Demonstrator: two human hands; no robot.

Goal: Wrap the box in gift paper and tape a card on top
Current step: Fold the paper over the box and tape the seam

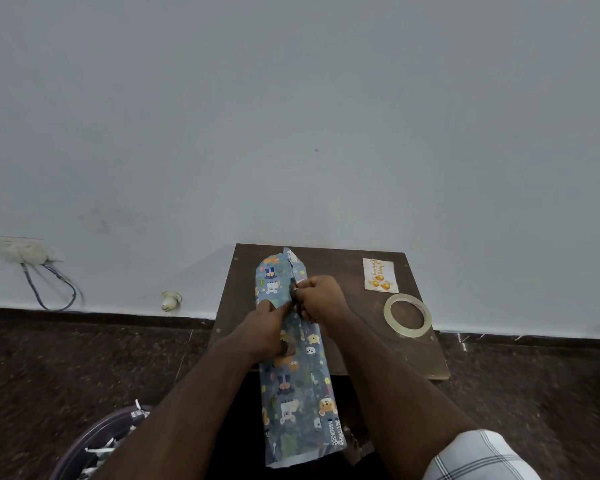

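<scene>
The blue animal-print gift paper (300, 382) is wrapped lengthwise around the hidden box and lies on the small brown table (343, 271), its near end hanging over the front edge. My left hand (262, 332) rests on the paper, fingers reaching to the middle seam. My right hand (321, 296) pinches a small dark object (292, 289) at that seam; I cannot tell what it is. The birthday card (380, 275) lies at the table's back right. In front of the card, the clear tape roll (407, 316) lies flat.
The table stands against a pale wall. A round bin (94, 445) with paper scraps sits on the dark floor at lower left. A wall socket (21, 251) with looping cables is far left.
</scene>
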